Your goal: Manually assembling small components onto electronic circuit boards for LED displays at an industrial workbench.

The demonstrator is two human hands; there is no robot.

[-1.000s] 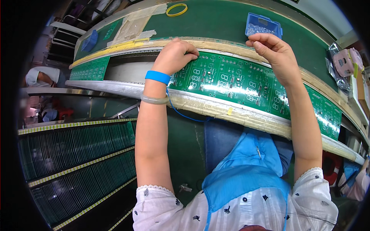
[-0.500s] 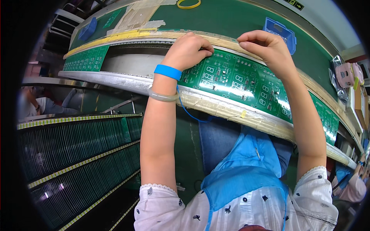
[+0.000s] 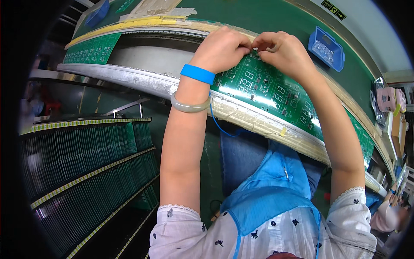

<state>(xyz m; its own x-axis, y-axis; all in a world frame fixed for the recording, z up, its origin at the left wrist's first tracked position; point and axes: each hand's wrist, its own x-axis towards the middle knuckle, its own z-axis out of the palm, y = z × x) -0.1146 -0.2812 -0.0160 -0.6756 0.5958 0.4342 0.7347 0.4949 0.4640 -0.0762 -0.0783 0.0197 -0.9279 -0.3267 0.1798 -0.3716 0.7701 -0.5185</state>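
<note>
A green circuit board panel (image 3: 269, 93) with white printed digit outlines and small parts lies on the conveyor rail in front of me. My left hand (image 3: 223, 48), with a blue wrist strap (image 3: 197, 74) below it, is closed in a pinch at the panel's far left edge. Beside it my right hand (image 3: 283, 52) pinches over the far edge, thumb and forefinger close together. The fingertips of both hands nearly meet. Whatever sits between either pair of fingers is too small or hidden to make out.
A blue bin (image 3: 326, 48) of small clear parts stands far right on the green bench. Another green board (image 3: 92, 49) lies left on the conveyor (image 3: 144, 54). Racks of upright boards (image 3: 88, 157) stand at lower left. Another person (image 3: 390, 213) is at far right.
My right hand has moved left and down to the board's far edge, close to my left hand. The board has shifted slightly right in view as the view tilted.
</note>
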